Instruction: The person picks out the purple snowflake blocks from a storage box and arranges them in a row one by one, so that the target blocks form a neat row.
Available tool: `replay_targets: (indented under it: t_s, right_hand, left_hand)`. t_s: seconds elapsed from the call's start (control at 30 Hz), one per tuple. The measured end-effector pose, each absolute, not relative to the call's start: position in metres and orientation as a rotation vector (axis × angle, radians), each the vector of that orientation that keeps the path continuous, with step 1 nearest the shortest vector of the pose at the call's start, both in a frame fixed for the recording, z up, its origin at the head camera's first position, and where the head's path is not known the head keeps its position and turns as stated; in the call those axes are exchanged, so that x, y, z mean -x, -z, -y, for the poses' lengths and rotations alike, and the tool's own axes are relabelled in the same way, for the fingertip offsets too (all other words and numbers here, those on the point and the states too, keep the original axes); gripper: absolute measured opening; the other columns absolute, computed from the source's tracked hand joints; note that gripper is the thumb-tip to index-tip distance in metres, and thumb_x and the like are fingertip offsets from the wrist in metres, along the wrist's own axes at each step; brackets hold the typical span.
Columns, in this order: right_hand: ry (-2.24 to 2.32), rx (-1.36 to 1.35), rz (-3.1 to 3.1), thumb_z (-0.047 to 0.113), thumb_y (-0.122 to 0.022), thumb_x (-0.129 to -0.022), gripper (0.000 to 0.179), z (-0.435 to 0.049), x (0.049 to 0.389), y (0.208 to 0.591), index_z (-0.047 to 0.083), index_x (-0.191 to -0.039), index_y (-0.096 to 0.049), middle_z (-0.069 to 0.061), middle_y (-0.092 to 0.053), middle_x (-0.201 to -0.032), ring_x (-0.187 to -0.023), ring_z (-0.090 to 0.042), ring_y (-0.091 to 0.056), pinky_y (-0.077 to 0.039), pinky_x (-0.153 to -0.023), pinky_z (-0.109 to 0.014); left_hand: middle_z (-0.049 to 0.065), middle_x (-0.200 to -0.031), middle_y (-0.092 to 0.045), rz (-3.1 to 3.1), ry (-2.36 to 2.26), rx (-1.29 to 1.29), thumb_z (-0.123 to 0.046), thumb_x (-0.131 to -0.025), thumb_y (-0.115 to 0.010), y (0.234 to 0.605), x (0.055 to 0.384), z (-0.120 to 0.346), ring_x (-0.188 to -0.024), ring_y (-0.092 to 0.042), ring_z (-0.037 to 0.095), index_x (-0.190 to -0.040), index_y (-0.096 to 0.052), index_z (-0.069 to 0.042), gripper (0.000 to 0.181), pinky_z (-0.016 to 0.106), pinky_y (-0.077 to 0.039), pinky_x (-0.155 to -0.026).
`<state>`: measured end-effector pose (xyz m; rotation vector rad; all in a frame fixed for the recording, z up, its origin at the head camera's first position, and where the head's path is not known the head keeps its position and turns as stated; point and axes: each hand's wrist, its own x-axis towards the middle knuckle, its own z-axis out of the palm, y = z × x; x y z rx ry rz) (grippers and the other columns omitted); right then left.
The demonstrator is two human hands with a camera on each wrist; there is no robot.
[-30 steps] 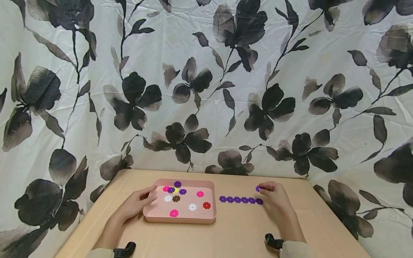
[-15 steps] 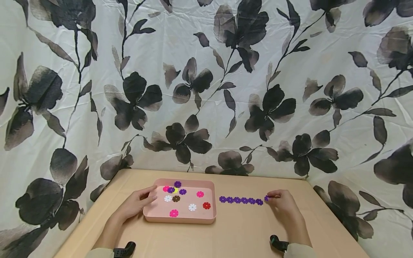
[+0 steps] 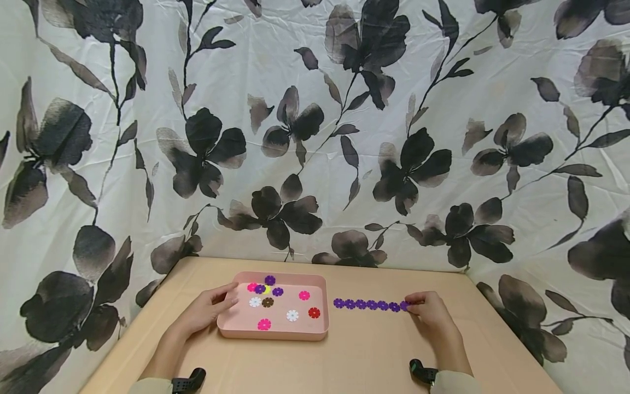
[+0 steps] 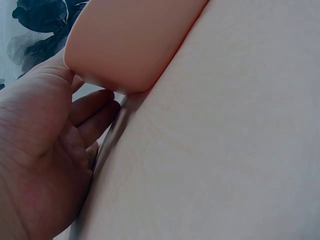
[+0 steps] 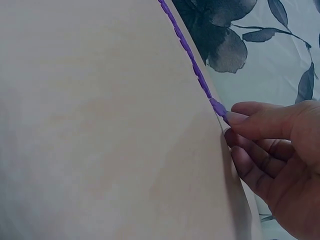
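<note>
A pale cloth [image 3: 315, 137] printed with dark grey flowers and leaves spreads across the back, filling most of the head view. In front of it lies a light tan table [image 3: 364, 350].

On the table, left of centre, sits a shallow pink tray [image 3: 275, 336] with rounded corners. The person's left hand [image 3: 206, 309] is at its left end, thumb over the rim and the other fingers bent beside the outer wall, so it holds the tray by that edge; how firmly cannot be told. The right hand [image 3: 430, 309] is well to the right of the tray, its thumb and forefinger nearly closed in a pinch and the other fingers loosely bent. Light sleeves [image 3: 455, 382] show at the bottom edge, with a black wrist device [image 3: 189, 381] on the left arm and a black camera mount [image 3: 423, 372] on the right.

A row of six purple flowers [image 3: 366, 305] runs from just beside the tray towards the right hand, each one next to its neighbour. Between the right thumb and forefinger is a seventh purple flower [image 5: 218, 106], at the row's right end, touching the last one or only just short of it. In the tray lie small loose flowers: three purple, three pink, two white, one brown [image 3: 267, 302], one red [image 3: 314, 313] and one yellow [image 3: 268, 289], partly covered
</note>
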<state>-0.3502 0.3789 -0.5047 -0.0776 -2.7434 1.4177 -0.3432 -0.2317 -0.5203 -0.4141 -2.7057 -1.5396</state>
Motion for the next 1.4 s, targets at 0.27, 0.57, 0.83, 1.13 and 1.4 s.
replay_targets:
  t_s: [0.27, 0.57, 0.83, 1.13, 1.4]
  right_hand:
    - [-1.239, 0.063, 2.811, -0.009, -0.067, -0.093, 0.02, -0.38, 0.348, 0.504, -0.008, -0.111, -0.074, -0.02, -0.075, -0.106, -0.095, -0.025, -0.069, -0.062, -0.084, -0.039]
    - [-1.417, -0.014, 2.682, -0.003, -0.067, -0.097, 0.027, -0.364, 0.351, 0.496, -0.007, -0.123, -0.071, -0.025, -0.07, -0.12, -0.096, -0.024, -0.065, -0.059, -0.077, -0.024]
    - [-1.624, -0.305, 2.506, 0.002, -0.072, -0.096, 0.028, -0.311, 0.358, 0.481, -0.003, -0.123, -0.072, -0.026, -0.07, -0.122, -0.098, -0.021, -0.069, -0.06, -0.081, -0.017]
    - [-1.56, -0.476, 2.521, 0.002, -0.074, -0.095, 0.023, -0.233, 0.364, 0.473, 0.007, -0.117, -0.076, -0.011, -0.076, -0.109, -0.092, -0.019, -0.066, -0.058, -0.077, -0.019]
    - [-1.464, -0.726, 2.654, 0.007, -0.073, -0.096, 0.026, -0.163, 0.371, 0.468, 0.009, -0.122, -0.076, -0.01, -0.073, -0.116, -0.095, -0.018, -0.065, -0.061, -0.085, -0.025]
  left_hand:
    - [0.015, -0.161, -0.047, 2.696, 1.545, 0.422, -0.041, -0.1, -0.069, 0.519, 0.343, 0.232, -0.153, -0.036, 0.041, -0.155, -0.05, -0.01, 0.066, 0.057, -0.031, -0.124]
    - [0.016, -0.159, -0.049, 2.69, 1.538, 0.43, -0.037, -0.101, -0.068, 0.52, 0.343, 0.233, -0.152, -0.038, 0.04, -0.155, -0.05, -0.009, 0.063, 0.057, -0.032, -0.123]
    - [0.016, -0.162, -0.046, 2.684, 1.583, 0.437, -0.036, -0.102, -0.068, 0.52, 0.342, 0.234, -0.154, -0.034, 0.041, -0.155, -0.049, -0.008, 0.063, 0.057, -0.03, -0.124]
    - [0.015, -0.162, -0.046, 2.686, 1.598, 0.431, -0.036, -0.101, -0.069, 0.52, 0.341, 0.234, -0.154, -0.034, 0.04, -0.155, -0.05, -0.008, 0.064, 0.056, -0.03, -0.124]
    - [0.015, -0.162, -0.045, 2.693, 1.584, 0.433, -0.039, -0.101, -0.068, 0.521, 0.341, 0.235, -0.154, -0.033, 0.04, -0.156, -0.049, -0.01, 0.065, 0.056, -0.03, -0.125]
